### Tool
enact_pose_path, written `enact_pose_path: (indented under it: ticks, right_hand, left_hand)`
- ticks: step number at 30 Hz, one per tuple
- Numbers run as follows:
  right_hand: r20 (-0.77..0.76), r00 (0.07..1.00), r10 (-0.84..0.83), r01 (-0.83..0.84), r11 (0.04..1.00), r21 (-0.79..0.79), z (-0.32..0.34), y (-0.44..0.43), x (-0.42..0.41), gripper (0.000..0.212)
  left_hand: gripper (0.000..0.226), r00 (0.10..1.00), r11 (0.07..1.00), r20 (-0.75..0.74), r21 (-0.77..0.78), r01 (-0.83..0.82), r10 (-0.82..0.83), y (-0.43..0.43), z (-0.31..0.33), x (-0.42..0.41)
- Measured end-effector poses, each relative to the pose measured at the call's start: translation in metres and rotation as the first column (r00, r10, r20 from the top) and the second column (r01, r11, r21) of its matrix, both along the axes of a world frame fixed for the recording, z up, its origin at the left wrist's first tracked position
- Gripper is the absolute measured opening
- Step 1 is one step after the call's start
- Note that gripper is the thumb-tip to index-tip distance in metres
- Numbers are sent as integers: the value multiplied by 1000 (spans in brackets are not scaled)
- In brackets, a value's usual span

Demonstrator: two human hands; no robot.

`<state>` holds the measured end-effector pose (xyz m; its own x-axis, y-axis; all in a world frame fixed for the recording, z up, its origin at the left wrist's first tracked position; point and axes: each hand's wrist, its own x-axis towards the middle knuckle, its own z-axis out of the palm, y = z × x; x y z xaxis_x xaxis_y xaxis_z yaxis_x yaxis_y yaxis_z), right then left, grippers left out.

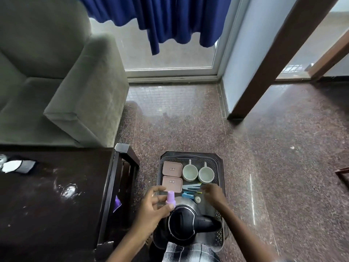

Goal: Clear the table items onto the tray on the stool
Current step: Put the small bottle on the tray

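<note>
The person's left hand [153,205] pinches a small purple bottle [171,200] between thumb and fingertips, holding it upright over the near left part of the tray [220,167], just above the electric kettle [182,224]. The right hand [213,193] hovers over the tray's right side with its fingers loosely spread and nothing in them; it is a little blurred. On the dark perforated tray lie two pink lidded boxes [172,168], one behind the other on the left, two white cups [189,173] side by side at the far right, some blue sachets [190,187] in the middle and a small white bottle [197,199] near the kettle. The dark table [56,195] stands to the left, with a crumpled white wrapper [13,165] on its far corner
</note>
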<state>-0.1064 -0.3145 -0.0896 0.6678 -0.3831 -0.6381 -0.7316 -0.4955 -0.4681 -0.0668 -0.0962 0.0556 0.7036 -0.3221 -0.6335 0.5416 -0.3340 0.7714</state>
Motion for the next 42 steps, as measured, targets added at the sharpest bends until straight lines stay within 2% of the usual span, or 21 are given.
enact_pose_path:
  ticks: [1, 3, 5, 7, 10, 13, 15, 17, 19, 22, 29, 35, 38, 42]
  right_hand:
    - [54, 995, -79, 76, 996, 50, 18, 1, 0, 23]
    - [135, 959, -250, 193, 921, 338, 61, 8, -2, 19]
    - [139, 947, -290, 147, 774, 616, 104, 24, -7, 8]
    - [185, 950, -250, 65, 739, 670, 125, 42, -12, 5]
    - [235, 916, -326, 136, 801, 583, 114, 57, -18, 19]
    - [292, 890, -351, 240, 904, 355, 89, 41, -21, 25]
    - [309, 915, -261, 237, 965, 113, 67, 23, -22, 20]
    - [274, 952, -139, 170, 981, -94, 43, 8, -23, 4]
    - [190, 982, -5, 43, 980, -196, 18, -1, -24, 12]
    - [34, 988, 150, -140, 967, -212, -10, -3, -22, 17]
    - [-56, 992, 114, -123, 975, -185, -57, 3, -5, 27]
    - [-14, 992, 125, -125, 985, -119, -41, 12, -2, 20]
    - [17, 999, 44, -43, 998, -34, -32, 8, -2, 22]
    - [67, 989, -135, 138, 990, -38, -16, 2, -7, 17]
  left_hand:
    - [40, 999, 999, 37, 34, 10, -11, -1, -4, 0]
    - [26, 990, 992, 108, 96, 77, -87, -3, -12, -2]
    - [21, 965, 970, 161, 163, 180, -206, -7, -15, -4]
    - [16, 926, 936, 214, 236, 260, -311, -12, -14, -7]
    - [20, 885, 912, 276, 279, 300, -375, -20, -15, -9]
    - [51, 889, 914, 254, 250, 321, -381, -23, -19, -8]
    - [54, 893, 913, 234, 235, 332, -385, -22, -19, -6]
    - [46, 903, 918, 202, 205, 340, -379, -17, -17, -5]
    - [39, 909, 919, 173, 192, 345, -378, -8, -15, -6]
    - [36, 925, 926, 141, 194, 322, -352, 5, -12, -8]
    - [25, 977, 966, 63, 180, 188, -202, 26, -9, -8]
    - [24, 986, 974, 37, 168, 152, -160, 25, -7, -10]
    - [23, 988, 976, 22, 159, 146, -152, 22, -6, -11]
    - [20, 994, 986, 5, 126, 111, -113, 19, -4, -11]
